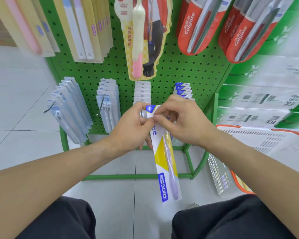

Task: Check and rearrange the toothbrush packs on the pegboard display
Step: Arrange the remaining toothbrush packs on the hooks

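While the left hand (129, 128) and the right hand (178, 121) meet in front of the green perforated metal pegboard (179, 71), both pinch the top end of a long white, yellow and blue FROG toothbrush pack (164, 157), thumbs and forefingers clamped on it and almost touching each other. The pack hangs down from the fingertips, tilted slightly, its blue band lowest. Just beyond the right fingers hangs a row of matching blue-and-white packs (182, 89); past the left fingers, pale translucent blue packs (108, 104) hang on hooks.

Green perforated pegboard (171, 69), red packs (193, 31) upper right of it, white-yellow-blue pack (164, 161) before it, orange-rimmed white basket (259, 144) right
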`<control>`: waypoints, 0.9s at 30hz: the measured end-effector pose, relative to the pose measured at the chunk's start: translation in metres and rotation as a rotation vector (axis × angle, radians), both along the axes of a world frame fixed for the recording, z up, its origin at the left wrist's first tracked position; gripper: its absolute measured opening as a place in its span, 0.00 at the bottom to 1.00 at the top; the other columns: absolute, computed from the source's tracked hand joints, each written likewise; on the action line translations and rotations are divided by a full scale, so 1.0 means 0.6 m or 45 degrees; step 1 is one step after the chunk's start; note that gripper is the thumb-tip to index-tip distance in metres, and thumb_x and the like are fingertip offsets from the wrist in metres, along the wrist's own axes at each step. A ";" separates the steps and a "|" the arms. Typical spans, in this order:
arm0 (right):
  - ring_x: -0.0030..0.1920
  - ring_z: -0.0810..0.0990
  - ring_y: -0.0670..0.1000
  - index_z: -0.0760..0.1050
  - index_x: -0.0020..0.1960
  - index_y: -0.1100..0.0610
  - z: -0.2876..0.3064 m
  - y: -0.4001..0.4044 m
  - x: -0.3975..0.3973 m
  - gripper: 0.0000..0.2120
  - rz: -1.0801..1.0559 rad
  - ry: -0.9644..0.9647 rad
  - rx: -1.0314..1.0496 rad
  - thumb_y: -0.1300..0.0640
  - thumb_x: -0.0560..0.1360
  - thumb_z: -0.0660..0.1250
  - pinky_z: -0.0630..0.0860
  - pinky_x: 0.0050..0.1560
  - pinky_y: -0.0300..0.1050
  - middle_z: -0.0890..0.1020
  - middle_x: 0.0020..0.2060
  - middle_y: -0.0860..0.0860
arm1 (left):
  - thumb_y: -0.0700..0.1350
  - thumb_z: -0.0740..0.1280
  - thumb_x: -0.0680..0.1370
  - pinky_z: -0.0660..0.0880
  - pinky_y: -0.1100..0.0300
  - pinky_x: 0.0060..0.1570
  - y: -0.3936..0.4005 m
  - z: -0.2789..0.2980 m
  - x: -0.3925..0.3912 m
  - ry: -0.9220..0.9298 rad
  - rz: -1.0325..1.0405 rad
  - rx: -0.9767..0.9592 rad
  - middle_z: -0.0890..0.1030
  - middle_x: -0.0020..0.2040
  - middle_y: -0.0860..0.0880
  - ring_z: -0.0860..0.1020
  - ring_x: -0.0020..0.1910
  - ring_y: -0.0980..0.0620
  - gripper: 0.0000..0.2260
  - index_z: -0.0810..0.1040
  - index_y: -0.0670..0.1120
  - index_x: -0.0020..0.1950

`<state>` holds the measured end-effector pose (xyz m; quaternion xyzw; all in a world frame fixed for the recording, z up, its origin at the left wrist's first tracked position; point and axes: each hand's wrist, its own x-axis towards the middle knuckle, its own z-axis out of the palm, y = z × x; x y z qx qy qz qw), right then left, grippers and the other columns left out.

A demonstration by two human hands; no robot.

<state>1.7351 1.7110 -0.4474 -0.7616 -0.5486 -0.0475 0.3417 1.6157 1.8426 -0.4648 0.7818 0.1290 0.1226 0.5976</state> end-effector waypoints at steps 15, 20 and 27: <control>0.33 0.77 0.55 0.74 0.49 0.60 -0.017 0.011 -0.010 0.05 -0.217 0.094 -0.023 0.57 0.79 0.64 0.71 0.36 0.51 0.80 0.30 0.51 | 0.45 0.58 0.85 0.72 0.46 0.33 -0.018 -0.015 0.008 -0.132 0.109 0.309 0.79 0.33 0.40 0.73 0.28 0.48 0.09 0.69 0.49 0.65; 0.30 0.75 0.48 0.77 0.55 0.56 -0.022 0.009 -0.010 0.12 -0.134 0.063 0.075 0.49 0.79 0.65 0.70 0.34 0.38 0.76 0.27 0.47 | 0.42 0.57 0.86 0.75 0.49 0.31 -0.011 -0.011 0.010 -0.112 0.182 -0.013 0.80 0.36 0.40 0.76 0.29 0.42 0.08 0.70 0.48 0.64; 0.40 0.76 0.41 0.81 0.65 0.55 -0.033 0.009 -0.003 0.19 -0.067 0.124 0.250 0.53 0.75 0.75 0.75 0.40 0.32 0.80 0.45 0.48 | 0.42 0.57 0.86 0.81 0.47 0.36 -0.006 0.001 0.009 -0.086 0.302 -0.278 0.84 0.41 0.40 0.83 0.37 0.44 0.08 0.70 0.44 0.63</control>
